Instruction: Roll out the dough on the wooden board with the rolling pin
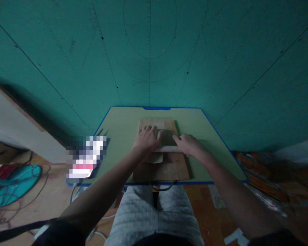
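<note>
A pale wooden rolling pin (168, 149) lies crosswise over a wooden cutting board (161, 172). My right hand (189, 144) is closed around the pin's right end. My left hand (147, 138) reaches over the left part of the pin, palm down, its fingers pointing forward and the thumb apart; whether the palm presses on the pin is hidden. A thin, flat, pale sheet that looks like dough (155, 158) shows on the board below the pin, partly covered by my left hand and wrist.
The board rests on a small pale-green folding table (215, 164) with a blue rim. A blurred-out object, perhaps a phone (86, 159), lies at its left edge with a cable. Behind stands a green wall (149, 68). Cables and a turquoise round item (23, 188) are on the left floor.
</note>
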`<state>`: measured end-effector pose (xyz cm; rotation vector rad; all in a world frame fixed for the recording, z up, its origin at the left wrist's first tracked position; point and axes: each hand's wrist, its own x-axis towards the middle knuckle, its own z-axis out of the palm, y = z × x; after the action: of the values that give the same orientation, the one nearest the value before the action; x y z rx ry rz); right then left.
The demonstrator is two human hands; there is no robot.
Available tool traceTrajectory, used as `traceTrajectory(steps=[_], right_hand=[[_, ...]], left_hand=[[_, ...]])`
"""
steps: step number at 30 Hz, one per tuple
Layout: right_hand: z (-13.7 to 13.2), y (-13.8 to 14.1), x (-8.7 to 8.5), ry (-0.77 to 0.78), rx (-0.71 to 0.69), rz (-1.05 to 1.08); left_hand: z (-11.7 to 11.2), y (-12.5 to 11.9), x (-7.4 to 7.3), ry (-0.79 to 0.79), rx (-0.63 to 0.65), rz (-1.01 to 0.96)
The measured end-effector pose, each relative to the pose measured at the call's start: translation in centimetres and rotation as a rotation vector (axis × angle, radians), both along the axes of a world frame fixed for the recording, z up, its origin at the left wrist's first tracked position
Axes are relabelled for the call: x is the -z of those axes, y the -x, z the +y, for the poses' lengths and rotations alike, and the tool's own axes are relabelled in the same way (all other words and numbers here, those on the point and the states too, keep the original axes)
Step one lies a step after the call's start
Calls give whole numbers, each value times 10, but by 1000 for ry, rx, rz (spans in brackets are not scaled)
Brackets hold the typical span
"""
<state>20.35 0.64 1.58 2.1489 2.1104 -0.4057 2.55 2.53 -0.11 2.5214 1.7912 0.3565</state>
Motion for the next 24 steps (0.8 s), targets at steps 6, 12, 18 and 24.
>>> traceTrajectory(steps=[6,12,18,24], right_hand=[[29,0,1,25,148,96],[30,2,8,-173,138,5],[-10,3,16,-384,34,-114],[-49,1,28,-417,-214,-67]], left_hand=[[17,-5,-6,-11,-34,15],[21,-7,-6,5,-19,18],[-3,-2,-2,-30,41,28],[-43,5,3,-58,175,28]])
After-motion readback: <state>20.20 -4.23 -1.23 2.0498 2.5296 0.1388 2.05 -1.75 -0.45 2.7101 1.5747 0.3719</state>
